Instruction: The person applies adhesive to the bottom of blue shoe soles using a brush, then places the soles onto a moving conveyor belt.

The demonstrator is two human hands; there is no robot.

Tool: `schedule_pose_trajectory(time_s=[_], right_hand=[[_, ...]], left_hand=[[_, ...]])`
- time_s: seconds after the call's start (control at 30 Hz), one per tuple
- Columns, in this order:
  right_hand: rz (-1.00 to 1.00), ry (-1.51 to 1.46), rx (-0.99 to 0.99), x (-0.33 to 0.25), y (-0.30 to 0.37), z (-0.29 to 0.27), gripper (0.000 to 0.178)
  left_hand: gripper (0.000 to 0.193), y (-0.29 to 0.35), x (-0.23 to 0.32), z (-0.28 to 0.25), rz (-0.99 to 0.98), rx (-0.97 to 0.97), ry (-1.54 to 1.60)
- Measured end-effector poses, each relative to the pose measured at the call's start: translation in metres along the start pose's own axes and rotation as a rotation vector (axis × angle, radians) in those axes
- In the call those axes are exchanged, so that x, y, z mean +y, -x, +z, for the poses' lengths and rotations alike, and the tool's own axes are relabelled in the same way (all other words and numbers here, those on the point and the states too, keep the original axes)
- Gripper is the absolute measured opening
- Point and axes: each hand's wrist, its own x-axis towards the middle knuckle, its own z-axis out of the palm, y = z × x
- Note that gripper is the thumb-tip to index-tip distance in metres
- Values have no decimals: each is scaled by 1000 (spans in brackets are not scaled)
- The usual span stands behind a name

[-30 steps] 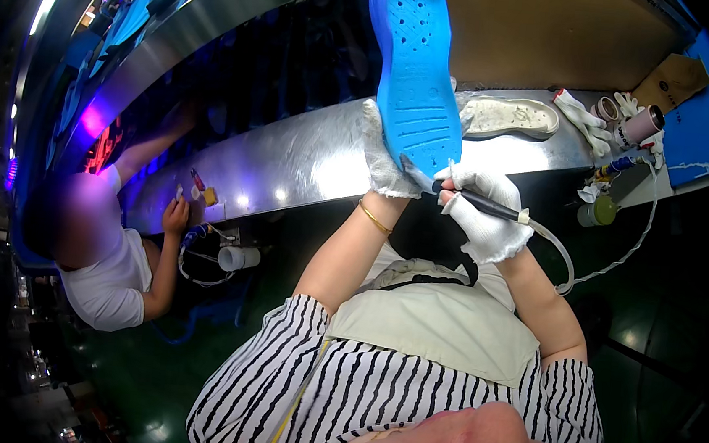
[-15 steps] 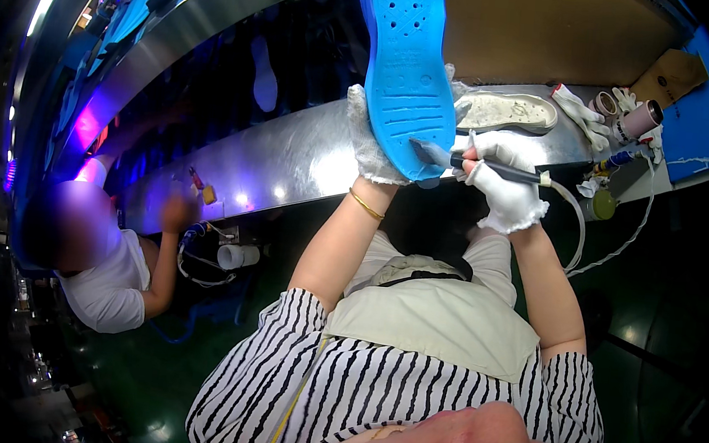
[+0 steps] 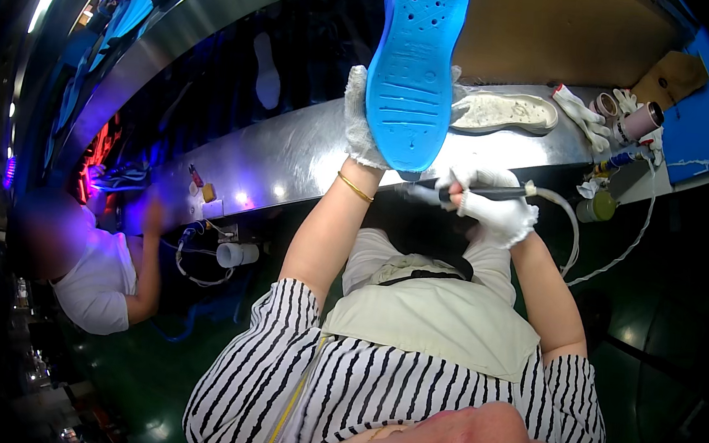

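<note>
Blue, foot-shaped sole (image 3: pixel 412 91) is gripped over silver metal bench (image 3: pixel 285 150) by grey-gloved left hand (image 3: pixel 357 122); black-handled brush (image 3: pixel 496 193) is clasped by white-gloved right hand (image 3: pixel 494 212). Brush could be jerked if pale hose (image 3: pixel 574 241) is snagged.

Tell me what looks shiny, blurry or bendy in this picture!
Head view: white glare on the metal bench; head view: the brush tip and the co-worker's hand look smeared, while the blue sole's holes show clearly; head view: the metal rail looks bowed, and the corners go black.
</note>
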Motion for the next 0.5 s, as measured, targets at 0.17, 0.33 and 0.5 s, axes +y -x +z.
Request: schedule_pose_trajectory(time_s=[0.17, 0.33, 0.5], right_hand=[[-247, -56, 77, -10, -4, -5, 19], [-390, 290, 12, -24, -23, 4, 19], [-207, 420, -149, -25, -35, -4, 15]], left_hand=[[82, -1, 4, 8, -95, -19, 61], [69, -3, 10, 9, -206, 12, 87], [62, -11, 10, -4, -384, 204, -111]])
